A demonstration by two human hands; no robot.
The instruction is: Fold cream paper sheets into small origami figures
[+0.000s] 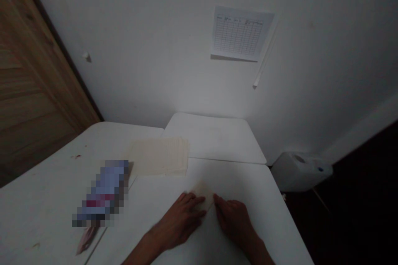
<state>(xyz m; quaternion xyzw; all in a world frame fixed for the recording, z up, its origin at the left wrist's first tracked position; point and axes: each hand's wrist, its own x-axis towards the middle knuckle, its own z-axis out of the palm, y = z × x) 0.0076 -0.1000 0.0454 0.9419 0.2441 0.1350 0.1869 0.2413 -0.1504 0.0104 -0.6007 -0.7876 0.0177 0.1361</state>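
1. A white wall (161, 41) fills the top of the view, with a wooden door (34, 78) at its left. A printed grid chart (239, 33) is fixed to the wall, and a thin white strip (265, 54) runs just beside it.
2. Two white desks (214, 136) meet in a corner below the wall, and a third desk section lies nearest the person.
3. On the dark floor to the right of the desks sits a white plastic container (300, 172) with a dark oval on top. It looks closed, and its contents cannot be seen.
4. A stack of cream paper sheets (158, 156) lies on the desks, well above the hands in view.
5. To its lower left lies a blue and red package (102, 192), too blurred to tell what it holds. A pink scrap (87, 240) pokes out below it.
6. A small pale sheet of paper (203, 193) lies on the nearest desk, between the hands.
7. The left hand (178, 221) and right hand (233, 219) sit side by side with curved fingers on the sheet's edges. Whether they pinch it, I cannot tell.
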